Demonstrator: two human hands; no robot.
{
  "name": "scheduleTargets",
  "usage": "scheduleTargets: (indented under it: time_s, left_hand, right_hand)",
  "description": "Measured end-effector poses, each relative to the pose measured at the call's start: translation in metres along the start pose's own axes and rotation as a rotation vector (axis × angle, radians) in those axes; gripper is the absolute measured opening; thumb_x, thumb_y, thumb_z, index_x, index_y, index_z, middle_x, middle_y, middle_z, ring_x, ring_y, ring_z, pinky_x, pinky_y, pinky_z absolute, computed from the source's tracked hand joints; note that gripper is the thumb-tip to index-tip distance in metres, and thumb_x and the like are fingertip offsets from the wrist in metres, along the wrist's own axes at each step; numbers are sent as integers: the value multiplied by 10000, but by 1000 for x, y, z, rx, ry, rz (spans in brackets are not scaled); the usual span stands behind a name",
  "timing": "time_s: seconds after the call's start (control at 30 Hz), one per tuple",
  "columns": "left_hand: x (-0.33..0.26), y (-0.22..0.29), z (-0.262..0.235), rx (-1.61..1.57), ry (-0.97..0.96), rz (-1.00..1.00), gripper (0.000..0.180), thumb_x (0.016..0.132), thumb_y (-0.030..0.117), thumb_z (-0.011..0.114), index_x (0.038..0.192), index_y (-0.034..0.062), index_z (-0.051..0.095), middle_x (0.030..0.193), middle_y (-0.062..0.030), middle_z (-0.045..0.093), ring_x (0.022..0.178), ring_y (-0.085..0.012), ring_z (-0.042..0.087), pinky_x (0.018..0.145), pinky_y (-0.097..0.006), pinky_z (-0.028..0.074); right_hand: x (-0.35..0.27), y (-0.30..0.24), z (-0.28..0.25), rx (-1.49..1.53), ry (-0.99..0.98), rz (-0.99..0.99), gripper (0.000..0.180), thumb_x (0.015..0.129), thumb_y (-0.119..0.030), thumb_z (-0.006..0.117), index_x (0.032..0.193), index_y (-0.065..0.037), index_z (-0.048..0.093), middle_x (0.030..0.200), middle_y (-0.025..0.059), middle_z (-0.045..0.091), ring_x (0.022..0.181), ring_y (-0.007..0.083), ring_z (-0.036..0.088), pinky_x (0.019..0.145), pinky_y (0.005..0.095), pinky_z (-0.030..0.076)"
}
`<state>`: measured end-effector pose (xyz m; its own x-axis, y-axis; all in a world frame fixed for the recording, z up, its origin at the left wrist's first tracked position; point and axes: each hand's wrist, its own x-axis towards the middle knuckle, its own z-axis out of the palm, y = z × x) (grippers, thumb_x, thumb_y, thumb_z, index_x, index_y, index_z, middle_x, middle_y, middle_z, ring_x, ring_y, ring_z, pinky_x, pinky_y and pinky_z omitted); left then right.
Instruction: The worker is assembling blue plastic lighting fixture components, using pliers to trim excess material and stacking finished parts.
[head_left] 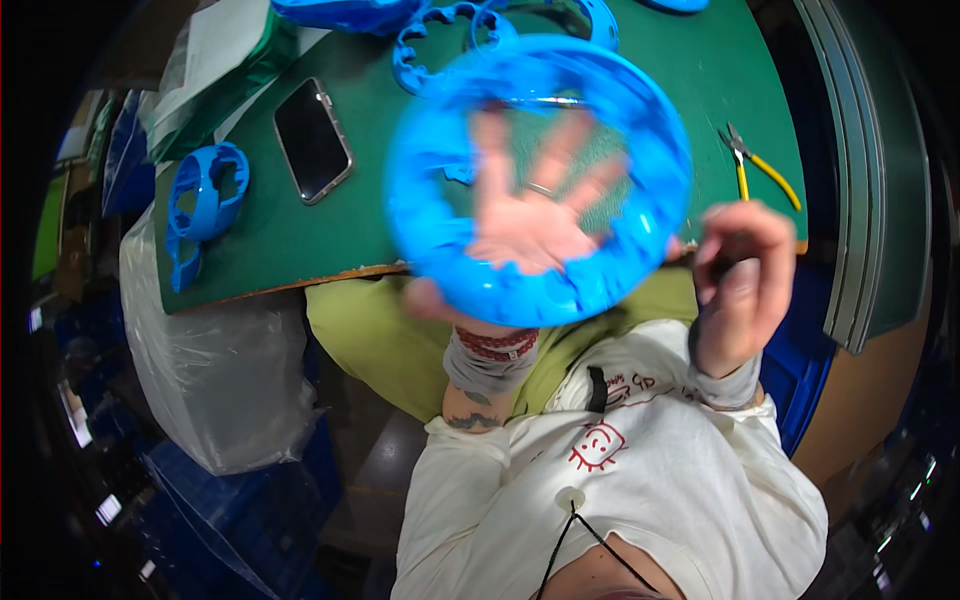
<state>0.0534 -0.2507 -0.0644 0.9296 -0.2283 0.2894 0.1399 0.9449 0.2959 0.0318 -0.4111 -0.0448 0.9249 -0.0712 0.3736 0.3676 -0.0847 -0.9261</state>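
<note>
A large bright blue plastic ring [655,165] with notched inner edges hangs over the near edge of the table, slightly blurred. Beneath it my left hand [535,225] lies palm up, its spread fingers showing through the opening. The thumb comes out at the ring's lower left, so this hand bears the ring. Just right of the ring, my right hand [742,285] is raised with its fingers curled in toward the thumb. Whatever those fingers hold, if anything, is hidden.
On the green table [370,225] lie a phone [313,140], a blue cup-shaped plastic part [208,195] and yellow-handled cutting pliers [755,165]. More blue rings [415,60] sit at the far side. Clear plastic sheeting [215,370] hangs at the left.
</note>
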Motion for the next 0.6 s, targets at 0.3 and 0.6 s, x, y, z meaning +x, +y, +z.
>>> scheduleTargets:
  time_s: [0.3,0.6]
  left_hand:
    - [2,9,-11,-241,-138,-364,1147,568,800,533,1410,290,-55,1460,-163,-43,1286,-490,105,836,-788,236]
    - [10,-1,-27,994,-112,566,1171,608,568,722,1398,324,-107,1474,-91,-14,1305,-406,169,887,-583,416]
  right_hand:
    - [38,-4,-15,250,-341,154,374,803,-51,590,1152,41,492,749,-14,490,557,-7,362,501,132,269]
    - [34,-11,19,538,-248,687,214,830,-133,626,964,-43,485,624,-6,560,447,7,418,362,163,225]
